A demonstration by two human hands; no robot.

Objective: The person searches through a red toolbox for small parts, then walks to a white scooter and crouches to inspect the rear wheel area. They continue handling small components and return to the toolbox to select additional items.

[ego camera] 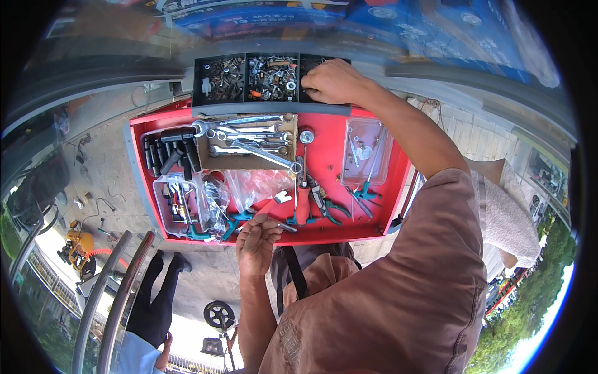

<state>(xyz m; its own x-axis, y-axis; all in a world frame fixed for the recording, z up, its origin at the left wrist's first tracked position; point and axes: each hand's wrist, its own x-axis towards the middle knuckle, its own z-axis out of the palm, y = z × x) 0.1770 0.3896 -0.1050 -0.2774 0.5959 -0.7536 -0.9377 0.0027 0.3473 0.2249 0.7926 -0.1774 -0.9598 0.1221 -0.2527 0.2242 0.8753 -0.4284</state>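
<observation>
My right hand (332, 82) reaches into the right compartment of a black plastic parts tray (271, 110); its fingertips are bent down and whatever they touch is hidden. The other two compartments hold mixed bolts and nuts (271, 77) and darker screws (223, 79). My left hand (256, 243) is palm up over the front edge of a red metal tool drawer (322, 126), thumb and fingers drawn together. Whether something small sits between them is unclear. Close to its fingertips are a short metal rod (286, 227) and a teal-handled T-shaped hex key (242, 216).
The drawer holds a cardboard box of combination wrenches (247, 163), black sockets (173, 152), a red-handled screwdriver (303, 203), green-handled pliers (334, 212) and a clear plastic box (366, 149). Behind the tray is a glass pane (289, 37). Metal rails (124, 290) and a person (149, 318) are at left.
</observation>
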